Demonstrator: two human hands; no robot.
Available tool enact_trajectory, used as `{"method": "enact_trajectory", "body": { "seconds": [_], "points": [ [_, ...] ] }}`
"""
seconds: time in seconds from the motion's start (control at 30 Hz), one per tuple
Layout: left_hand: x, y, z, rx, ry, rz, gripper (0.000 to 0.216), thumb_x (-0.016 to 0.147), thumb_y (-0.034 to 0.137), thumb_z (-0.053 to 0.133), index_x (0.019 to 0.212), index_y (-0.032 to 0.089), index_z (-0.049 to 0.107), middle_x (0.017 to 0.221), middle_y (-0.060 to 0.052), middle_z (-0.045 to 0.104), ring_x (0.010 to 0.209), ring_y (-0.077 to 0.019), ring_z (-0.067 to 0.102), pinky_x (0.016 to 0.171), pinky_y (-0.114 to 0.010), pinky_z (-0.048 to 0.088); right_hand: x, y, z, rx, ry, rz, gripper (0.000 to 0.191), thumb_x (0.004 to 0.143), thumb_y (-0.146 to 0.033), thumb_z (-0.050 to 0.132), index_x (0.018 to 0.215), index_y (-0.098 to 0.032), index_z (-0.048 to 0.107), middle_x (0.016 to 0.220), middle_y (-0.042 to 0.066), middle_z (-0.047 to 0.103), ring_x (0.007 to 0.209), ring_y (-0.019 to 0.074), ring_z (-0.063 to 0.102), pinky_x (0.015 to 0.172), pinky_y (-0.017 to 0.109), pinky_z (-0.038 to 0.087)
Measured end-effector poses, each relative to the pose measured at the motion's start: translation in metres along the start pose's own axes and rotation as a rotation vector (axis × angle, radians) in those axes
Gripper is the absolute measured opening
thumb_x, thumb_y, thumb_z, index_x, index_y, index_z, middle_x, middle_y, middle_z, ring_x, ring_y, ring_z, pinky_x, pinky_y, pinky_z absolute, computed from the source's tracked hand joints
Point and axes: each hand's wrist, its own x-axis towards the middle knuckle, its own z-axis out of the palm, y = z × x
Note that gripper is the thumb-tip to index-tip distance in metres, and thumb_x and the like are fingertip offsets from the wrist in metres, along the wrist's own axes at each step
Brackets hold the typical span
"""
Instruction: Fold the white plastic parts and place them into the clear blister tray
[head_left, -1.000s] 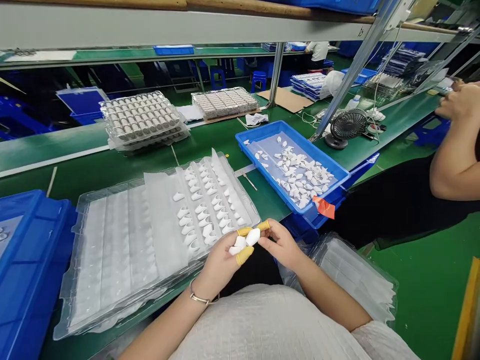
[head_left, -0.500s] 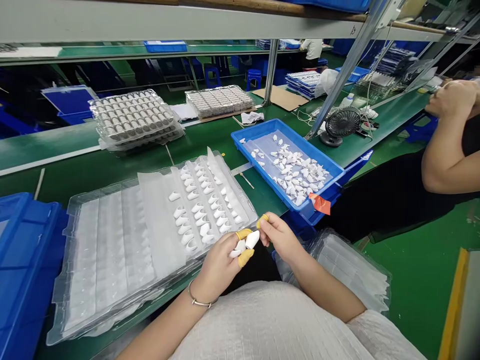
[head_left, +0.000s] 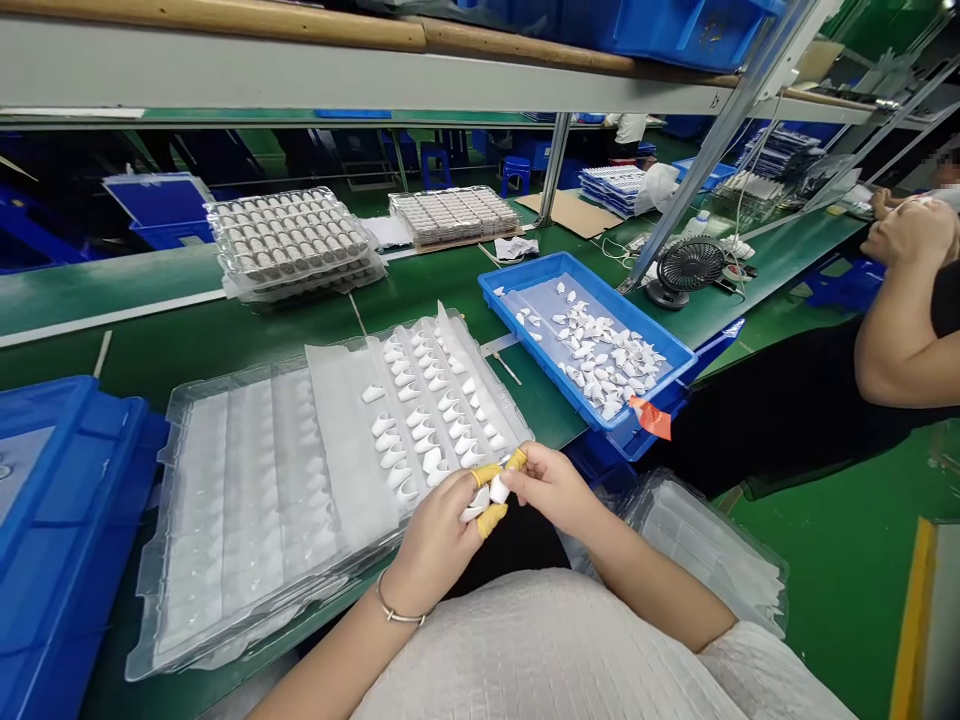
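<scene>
My left hand (head_left: 442, 530), with yellow finger cots on thumb and forefinger, is closed on small white plastic parts (head_left: 484, 497) just off the near edge of the bench. My right hand (head_left: 551, 487), also wearing a yellow cot, pinches one of those white parts (head_left: 499, 488) where the two hands meet. Right beside them lies a clear blister tray (head_left: 247, 500) with several white parts seated in its right-hand rows. A blue bin (head_left: 645, 335) holding many loose white parts stands to the right of the tray.
Stacked clear trays of grey parts (head_left: 289, 240) and another stack (head_left: 454, 213) sit across the green bench. A blue crate (head_left: 52, 520) is at the left, a small black fan (head_left: 684, 268) at the right. Another person's arm (head_left: 900, 330) reaches in at far right. Clear trays (head_left: 712, 550) lie by my knee.
My right hand has closed in on the left, its fingers now over the white part. The view has tilted slightly; nothing on the bench has moved.
</scene>
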Motion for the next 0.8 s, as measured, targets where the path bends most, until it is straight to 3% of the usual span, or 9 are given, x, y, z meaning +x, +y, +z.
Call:
{"method": "enact_trajectory", "body": {
  "seconds": [0.1,0.27,0.6,0.8],
  "points": [
    [-0.003,-0.004,-0.004,-0.024,-0.005,-0.019,0.027,0.09,0.036,0.059,0.114,0.024,0.06,0.103,-0.005,0.068,0.096,-0.0231,0.063,0.082,-0.035,0.051,0.003,0.0,0.002,0.044,-0.035,0.046,0.034,0.083,-0.046,0.063,0.069,-0.017,0.054,0.058,-0.002,0.056,0.05,0.0096,0.053,0.048,0.022,0.038],
    [-0.004,-0.009,-0.003,-0.026,-0.011,-0.076,0.03,0.091,0.039,0.058,0.117,0.025,0.058,0.109,-0.004,0.067,0.1,-0.0232,0.062,0.086,-0.037,0.051,0.007,0.003,-0.002,0.203,-0.03,0.129,0.032,0.082,-0.044,0.062,0.068,-0.015,0.058,0.062,0.0,0.062,0.049,0.0096,0.058,0.045,0.021,0.037],
    [0.001,-0.004,0.004,0.164,-0.005,0.085,0.021,0.092,0.028,0.055,0.112,0.021,0.06,0.098,-0.005,0.069,0.088,-0.0222,0.065,0.072,-0.033,0.053,0.003,-0.003,-0.013,-0.086,-0.017,0.094,0.005,0.077,-0.02,0.062,0.074,-0.016,0.061,0.06,-0.002,0.062,0.054,0.0101,0.06,0.053,0.021,0.044],
    [0.003,-0.002,0.008,0.224,-0.008,0.119,0.02,0.092,0.025,0.054,0.111,0.021,0.059,0.096,-0.005,0.069,0.087,-0.0225,0.065,0.07,-0.032,0.053,0.002,-0.004,-0.019,-0.113,-0.023,0.099,0.006,0.076,-0.021,0.06,0.073,-0.016,0.059,0.059,-0.003,0.061,0.054,0.0098,0.059,0.051,0.019,0.041]
  ]
}}
